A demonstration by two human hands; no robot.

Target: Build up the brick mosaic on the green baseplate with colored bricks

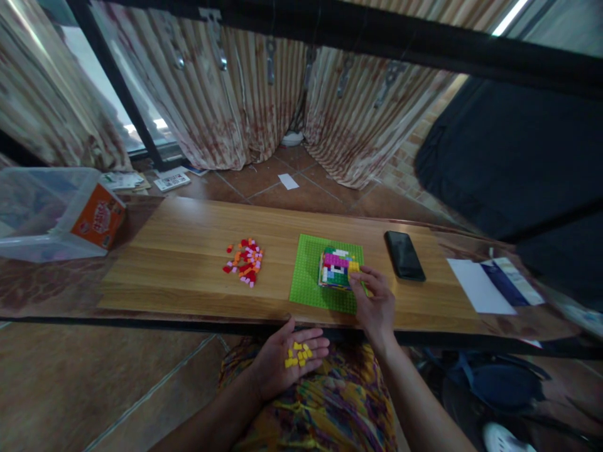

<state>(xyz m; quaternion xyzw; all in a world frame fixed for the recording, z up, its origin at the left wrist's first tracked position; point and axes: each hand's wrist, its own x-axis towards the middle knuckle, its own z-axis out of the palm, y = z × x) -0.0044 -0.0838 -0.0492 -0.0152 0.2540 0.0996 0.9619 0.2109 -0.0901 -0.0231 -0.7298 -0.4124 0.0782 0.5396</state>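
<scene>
My left hand [292, 358] is palm up over my lap, fingers stretched out flat. Several small yellow toy bricks [302, 355] lie loose on its palm and fingers. On the table, a green baseplate [304, 276] carries a low block build of many colours [336, 269], with magenta, white, green and blue pieces on top. My right hand [375, 298] reaches in from the right, thumb and index finger pinched at a yellow brick [353, 267] on the build's right edge. The fingertips partly hide that corner, and whether the brick is fully seated I cannot tell.
A loose pile of red, orange and pink bricks [245, 260] lies left of the baseplate. To the right are a black phone [404, 255] and some papers [480, 285]. At the table's left end stands a clear plastic box [51, 213] with an orange label. Curtains hang behind.
</scene>
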